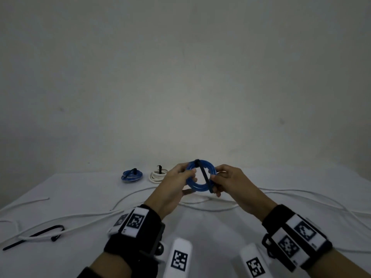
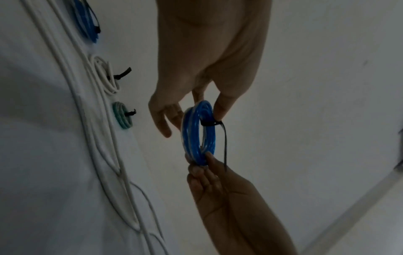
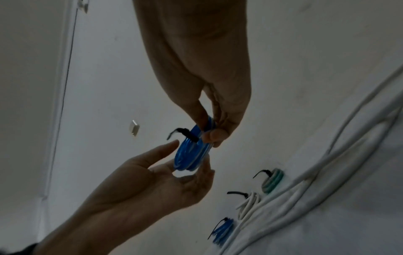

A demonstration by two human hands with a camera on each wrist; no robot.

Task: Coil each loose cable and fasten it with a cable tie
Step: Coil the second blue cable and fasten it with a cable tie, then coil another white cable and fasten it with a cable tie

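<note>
A blue cable coil [image 1: 200, 176] is held upright above the table between both hands. My left hand [image 1: 188, 175] pinches its left side between thumb and fingers. On the right side, my right hand [image 1: 215, 184] pinches the coil. A black cable tie [image 1: 203, 174] is wrapped round the top of the coil, and its long tail slants down across the ring to my right fingers. In the left wrist view the tie [image 2: 224, 146] hangs from its head beside the coil [image 2: 196, 134]. In the right wrist view the coil [image 3: 189, 153] sits between both hands' fingertips.
Tied coils lie at the back of the white table [image 1: 281, 197]: a blue one [image 1: 131, 175], a white one [image 1: 158, 174] and a teal one [image 2: 123, 115]. Loose white cables [image 1: 124, 197] wind across the middle. Spare black cable ties [image 1: 48, 232] lie front left.
</note>
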